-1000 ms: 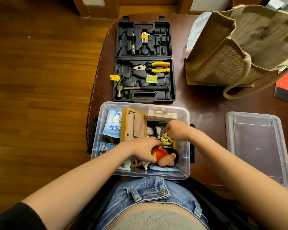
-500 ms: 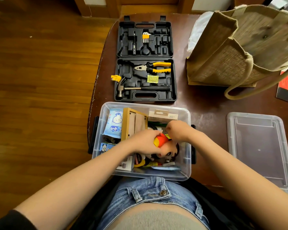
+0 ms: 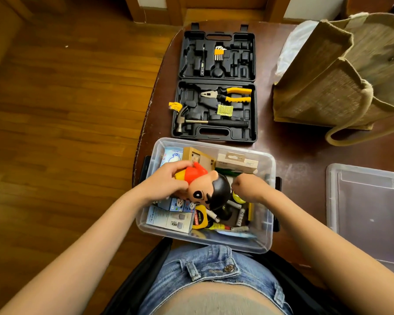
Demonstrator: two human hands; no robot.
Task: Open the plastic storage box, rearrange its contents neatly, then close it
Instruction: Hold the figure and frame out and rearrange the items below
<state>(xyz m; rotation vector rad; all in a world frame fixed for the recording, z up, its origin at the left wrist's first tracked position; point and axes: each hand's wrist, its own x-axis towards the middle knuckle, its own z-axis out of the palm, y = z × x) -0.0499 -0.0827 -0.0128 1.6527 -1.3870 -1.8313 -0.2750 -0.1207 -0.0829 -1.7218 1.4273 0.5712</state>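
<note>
The clear plastic storage box [image 3: 265,243] stands open at the table's near edge, just in front of my lap. Its clear lid [image 3: 369,208] lies flat on the table to the right. My left hand [image 3: 166,183] grips a cartoon doll [image 3: 210,189] with a red shirt and black hair, held lifted above the box's left half. My right hand [image 3: 250,187] hangs curled inside the box's right half; what its fingers pinch is hidden. Inside lie a wooden frame [image 3: 197,156], a beige carton [image 3: 237,164], a yellow tape measure [image 3: 199,219], batteries [image 3: 240,217] and small packets.
An open black tool case [image 3: 216,87] with pliers, hammer and hex keys sits beyond the box. A jute tote bag [image 3: 341,71] stands at the back right. The table's left edge drops to wooden floor [image 3: 66,110].
My left hand has lifted the doll up out of the box's near side and carried it leftward. My right hand has stayed in the box's right half.
</note>
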